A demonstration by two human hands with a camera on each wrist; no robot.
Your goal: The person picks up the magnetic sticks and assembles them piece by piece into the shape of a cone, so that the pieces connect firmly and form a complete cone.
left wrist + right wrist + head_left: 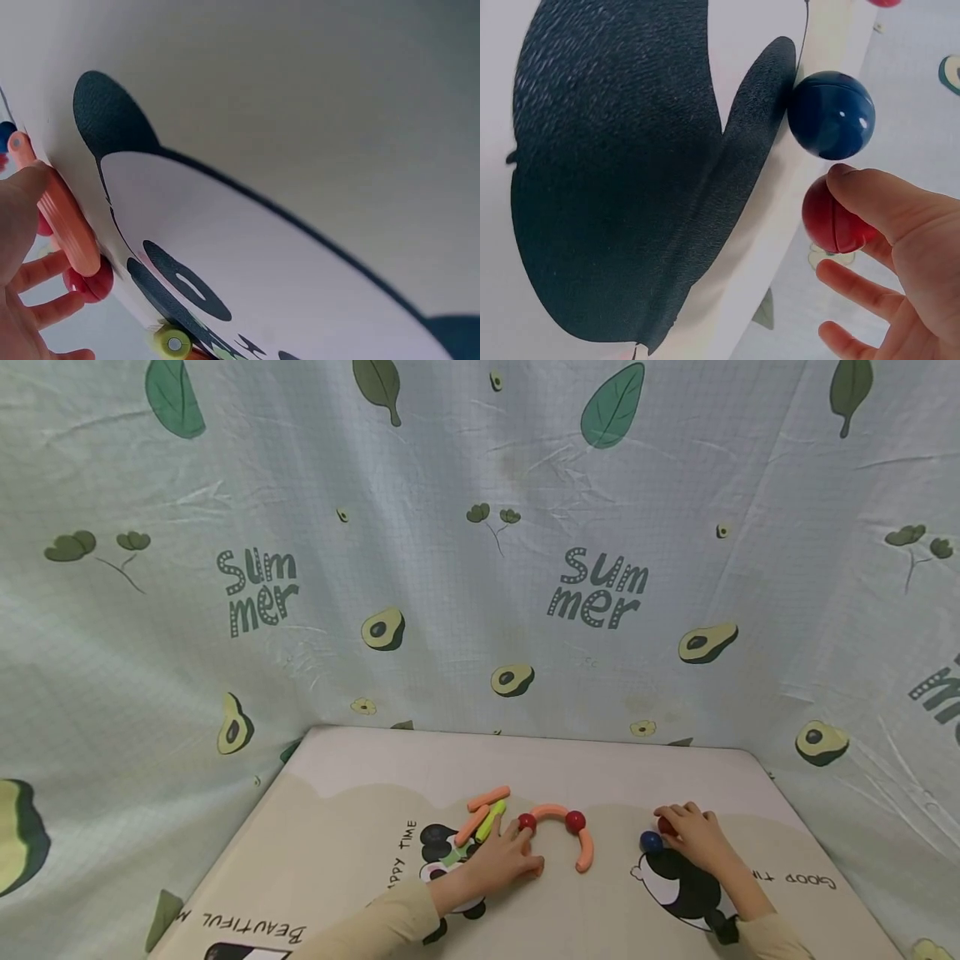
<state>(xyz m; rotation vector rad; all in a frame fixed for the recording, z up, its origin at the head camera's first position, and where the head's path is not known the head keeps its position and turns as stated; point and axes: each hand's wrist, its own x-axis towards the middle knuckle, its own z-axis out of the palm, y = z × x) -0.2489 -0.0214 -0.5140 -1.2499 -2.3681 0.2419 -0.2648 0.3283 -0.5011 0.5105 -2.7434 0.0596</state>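
My left hand (501, 858) holds an orange stick (67, 221) between thumb and fingers. One end of the stick meets a red ball (527, 821); the other shows a small round tip. From that ball a curved orange stick (550, 811) runs to a second red ball (575, 822), which carries another curved orange stick (585, 852). On the right, my right hand (699, 837) pinches a separate red ball (826, 216) between thumb and finger. Right beside it lies a blue ball (831, 115); whether the two touch is unclear.
Left of the chain, two orange sticks (488, 798) and a yellow-green stick (490, 822) lie close together. The printed table (352, 768) carries cartoon animals and lettering. Behind it hangs a cloth (450, 568) with avocados and leaves.
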